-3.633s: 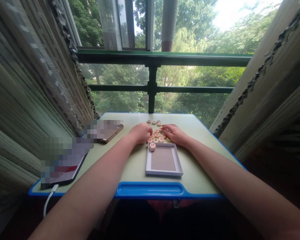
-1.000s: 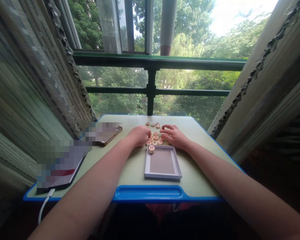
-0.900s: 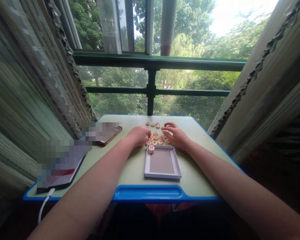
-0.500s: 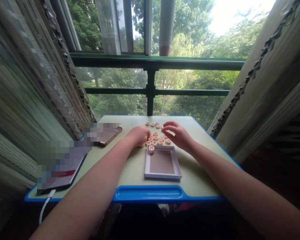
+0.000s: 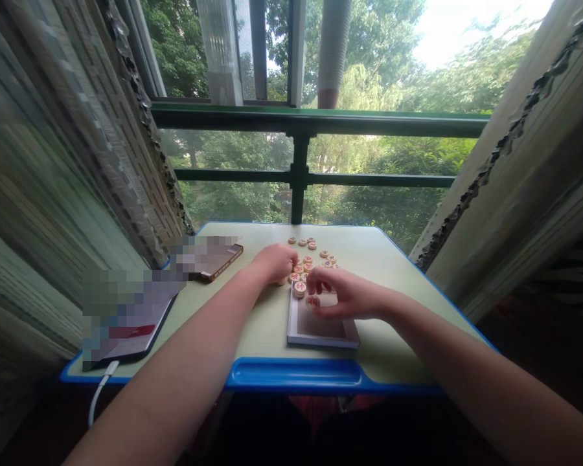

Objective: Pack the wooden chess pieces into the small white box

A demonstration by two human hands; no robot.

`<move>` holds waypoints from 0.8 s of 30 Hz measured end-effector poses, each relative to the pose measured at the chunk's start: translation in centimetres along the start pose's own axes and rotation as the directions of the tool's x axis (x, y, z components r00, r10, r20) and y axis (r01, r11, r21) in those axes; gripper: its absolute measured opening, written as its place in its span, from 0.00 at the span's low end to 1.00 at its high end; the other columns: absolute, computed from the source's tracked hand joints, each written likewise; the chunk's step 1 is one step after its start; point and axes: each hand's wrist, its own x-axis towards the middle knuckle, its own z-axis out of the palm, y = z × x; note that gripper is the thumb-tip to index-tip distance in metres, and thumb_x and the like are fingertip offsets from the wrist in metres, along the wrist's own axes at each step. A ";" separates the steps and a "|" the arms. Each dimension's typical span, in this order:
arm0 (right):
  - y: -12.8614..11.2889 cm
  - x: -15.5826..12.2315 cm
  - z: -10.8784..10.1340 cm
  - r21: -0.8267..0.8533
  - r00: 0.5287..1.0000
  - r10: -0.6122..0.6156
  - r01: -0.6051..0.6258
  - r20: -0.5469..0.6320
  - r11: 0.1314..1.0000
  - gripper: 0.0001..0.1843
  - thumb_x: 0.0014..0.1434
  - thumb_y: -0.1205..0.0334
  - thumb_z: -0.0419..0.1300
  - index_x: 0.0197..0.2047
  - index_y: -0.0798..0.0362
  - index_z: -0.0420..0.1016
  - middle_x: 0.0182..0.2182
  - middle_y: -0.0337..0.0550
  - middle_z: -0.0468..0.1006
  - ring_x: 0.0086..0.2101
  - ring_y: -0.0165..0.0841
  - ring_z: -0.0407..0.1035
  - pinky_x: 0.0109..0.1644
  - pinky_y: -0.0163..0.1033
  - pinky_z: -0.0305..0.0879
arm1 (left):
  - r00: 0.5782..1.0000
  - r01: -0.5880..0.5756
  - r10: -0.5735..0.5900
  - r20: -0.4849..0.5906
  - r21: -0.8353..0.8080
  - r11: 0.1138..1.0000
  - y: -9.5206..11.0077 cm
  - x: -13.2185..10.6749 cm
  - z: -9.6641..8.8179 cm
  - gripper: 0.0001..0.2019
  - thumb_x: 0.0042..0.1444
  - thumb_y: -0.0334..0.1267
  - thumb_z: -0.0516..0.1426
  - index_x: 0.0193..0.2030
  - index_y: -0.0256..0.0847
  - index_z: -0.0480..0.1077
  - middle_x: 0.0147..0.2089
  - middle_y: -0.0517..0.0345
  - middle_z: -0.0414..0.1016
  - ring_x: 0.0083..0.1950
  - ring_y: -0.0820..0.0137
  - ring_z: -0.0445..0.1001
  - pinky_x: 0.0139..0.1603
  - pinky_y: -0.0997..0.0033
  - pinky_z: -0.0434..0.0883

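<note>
Over the shallow white box my right hand pinches a round Chinese chess piece with a red character between thumb and fingers. Another Chinese chess piece, also marked in red, sits at the box's far left corner. My left hand rests on the table just beyond that corner, fingers curled down beside the loose pieces. Its fingertips are turned away, so what they hold, if anything, is hidden. Part of the loose group lies behind my right hand.
Several pieces lie farther back on the pale table. On the left are a brown-edged box lid and a tablet with a white cable. A blue trough runs along the front edge.
My right hand has come nearer and to the left, from the far pieces to above the box, now with a piece in it. My left hand stays by the loose pieces. The view has shifted slightly.
</note>
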 end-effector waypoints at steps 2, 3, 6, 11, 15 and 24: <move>-0.1 0.0 0.1 -0.042 0.997 0.025 -0.022 0.075 0.999 0.10 0.47 0.64 0.63 0.34 0.52 0.68 0.31 0.38 0.72 0.30 0.28 0.64 0.33 0.33 0.61 | 1.000 0.003 -0.003 -0.001 0.001 1.000 -0.1 0.1 0.1 0.15 0.44 0.26 0.51 0.35 0.42 0.76 0.41 0.56 0.77 0.41 0.67 0.73 0.43 0.72 0.68; -0.1 0.1 0.2 -0.061 0.994 0.032 -0.026 0.105 0.998 0.10 0.46 0.64 0.64 0.33 0.52 0.69 0.30 0.38 0.73 0.29 0.28 0.64 0.32 0.33 0.60 | 1.000 0.002 -0.002 0.000 0.000 1.000 -0.1 0.1 0.1 0.15 0.44 0.26 0.51 0.35 0.42 0.76 0.41 0.56 0.77 0.42 0.67 0.73 0.44 0.73 0.68; 0.2 0.3 0.5 -0.105 0.983 0.021 -0.002 0.183 0.994 0.07 0.47 0.64 0.65 0.31 0.54 0.72 0.29 0.38 0.73 0.29 0.28 0.64 0.32 0.32 0.59 | 1.000 0.005 -0.005 -0.001 -0.002 1.000 -0.1 0.1 0.2 0.14 0.45 0.27 0.51 0.35 0.42 0.76 0.42 0.56 0.77 0.42 0.67 0.73 0.44 0.74 0.67; 0.4 0.4 0.2 -0.105 0.981 -0.038 0.059 0.193 0.993 0.06 0.49 0.62 0.63 0.32 0.55 0.75 0.31 0.41 0.74 0.33 0.30 0.65 0.37 0.34 0.59 | 1.000 0.000 0.000 0.000 0.003 1.000 0.0 0.1 0.1 0.14 0.47 0.29 0.51 0.35 0.42 0.76 0.42 0.56 0.77 0.43 0.68 0.72 0.45 0.74 0.67; 0.2 0.3 -0.7 -0.142 0.982 0.065 -0.040 0.177 0.989 0.12 0.51 0.54 0.62 0.28 0.56 0.73 0.26 0.41 0.73 0.28 0.29 0.63 0.33 0.33 0.57 | 0.998 0.014 -0.013 -0.068 0.011 1.000 0.2 0.0 -0.1 0.14 0.49 0.31 0.50 0.38 0.40 0.75 0.43 0.54 0.76 0.44 0.67 0.71 0.45 0.73 0.66; 1.3 0.5 0.2 -0.150 0.968 0.131 -0.100 0.215 0.984 0.10 0.49 0.57 0.61 0.27 0.56 0.75 0.23 0.39 0.72 0.26 0.27 0.62 0.30 0.32 0.53 | 0.974 0.221 -0.177 0.145 -0.390 0.894 0.2 -0.4 -1.6 0.19 0.52 0.51 0.49 0.28 0.36 0.69 0.19 0.58 0.66 0.20 0.74 0.62 0.21 0.74 0.57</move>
